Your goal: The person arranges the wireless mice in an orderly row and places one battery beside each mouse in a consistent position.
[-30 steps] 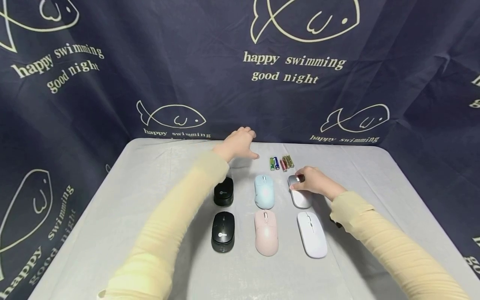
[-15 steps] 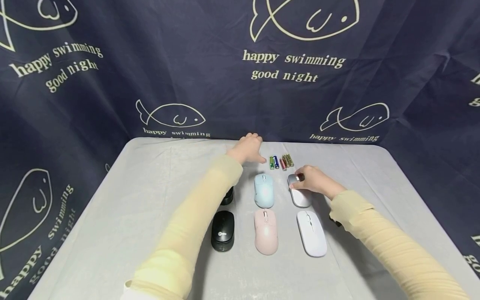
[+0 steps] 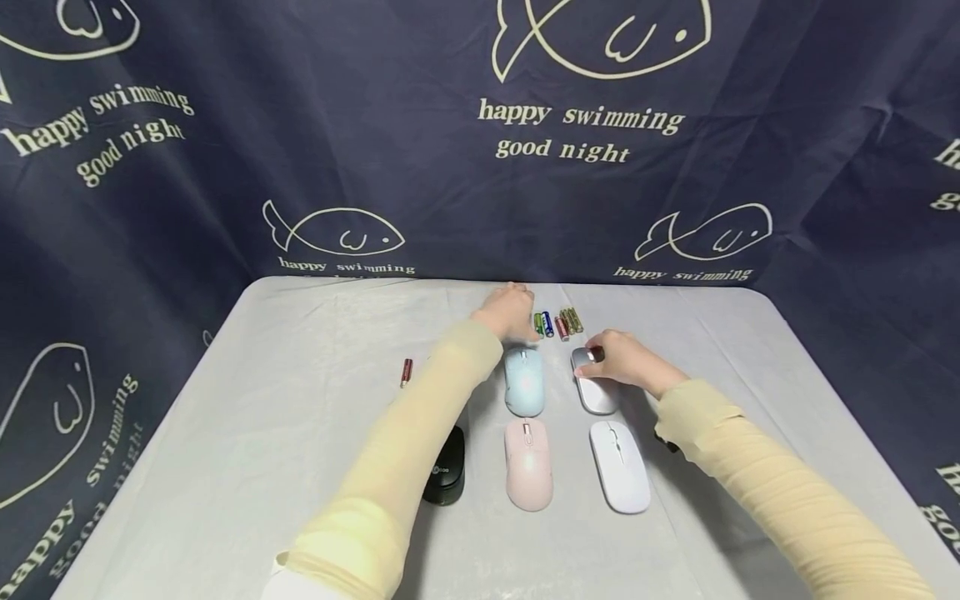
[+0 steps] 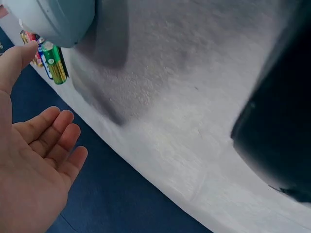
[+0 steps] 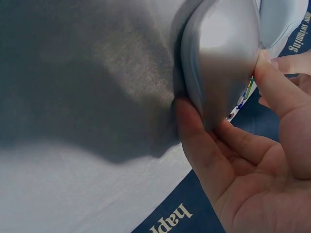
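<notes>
My right hand (image 3: 626,362) holds the front end of a silver-grey computer mouse (image 3: 597,397). In the right wrist view the thumb and fingers grip the silver mouse (image 5: 226,41) on both sides. My left hand (image 3: 512,312) hovers at the back of the table, beside a green battery (image 3: 538,325). Its fingers are loosely bent with nothing in them in the left wrist view, and the thumb overlaps the batteries there. Beside the green battery lie a blue battery (image 3: 548,323), a red one (image 3: 562,328) and gold ones (image 3: 575,319).
A light blue mouse (image 3: 524,382), a pink mouse (image 3: 528,467) and a white mouse (image 3: 620,468) lie on the grey-white table (image 3: 315,358). My left sleeve partly covers a black mouse (image 3: 447,475). Another red battery (image 3: 407,372) lies further left. A dark blue curtain (image 3: 450,192) hangs behind.
My left hand has moved right and toward the front, up to the batteries. The left sleeve now hides the rear black mouse and uncovers a red battery. My right hand keeps its grip.
</notes>
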`<state>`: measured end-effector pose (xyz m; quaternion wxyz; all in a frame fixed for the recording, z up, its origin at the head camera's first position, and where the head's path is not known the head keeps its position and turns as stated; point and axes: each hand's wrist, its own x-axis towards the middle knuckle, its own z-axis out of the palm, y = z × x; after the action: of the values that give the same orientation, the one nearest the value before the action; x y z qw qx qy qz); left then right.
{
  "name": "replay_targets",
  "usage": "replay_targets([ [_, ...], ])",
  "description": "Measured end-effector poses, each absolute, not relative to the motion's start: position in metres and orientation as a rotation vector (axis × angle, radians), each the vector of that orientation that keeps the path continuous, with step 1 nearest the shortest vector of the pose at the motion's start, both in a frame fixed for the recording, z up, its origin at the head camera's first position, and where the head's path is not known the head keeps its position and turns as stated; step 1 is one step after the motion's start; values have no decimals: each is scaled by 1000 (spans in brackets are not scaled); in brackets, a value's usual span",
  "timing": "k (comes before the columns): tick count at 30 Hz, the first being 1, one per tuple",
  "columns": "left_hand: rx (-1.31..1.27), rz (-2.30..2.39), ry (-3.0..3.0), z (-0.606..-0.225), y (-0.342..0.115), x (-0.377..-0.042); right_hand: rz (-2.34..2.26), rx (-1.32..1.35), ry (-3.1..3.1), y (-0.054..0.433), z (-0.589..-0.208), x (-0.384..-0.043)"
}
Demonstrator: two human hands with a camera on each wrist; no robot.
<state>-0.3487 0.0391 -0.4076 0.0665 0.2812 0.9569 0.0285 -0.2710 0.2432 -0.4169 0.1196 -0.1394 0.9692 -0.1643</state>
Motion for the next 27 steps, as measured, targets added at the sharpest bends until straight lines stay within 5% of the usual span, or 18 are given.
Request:
replay_targets([
  [27,861,-72,2873,-414,57,-346,-489,-439,2869,245,-421,-272],
])
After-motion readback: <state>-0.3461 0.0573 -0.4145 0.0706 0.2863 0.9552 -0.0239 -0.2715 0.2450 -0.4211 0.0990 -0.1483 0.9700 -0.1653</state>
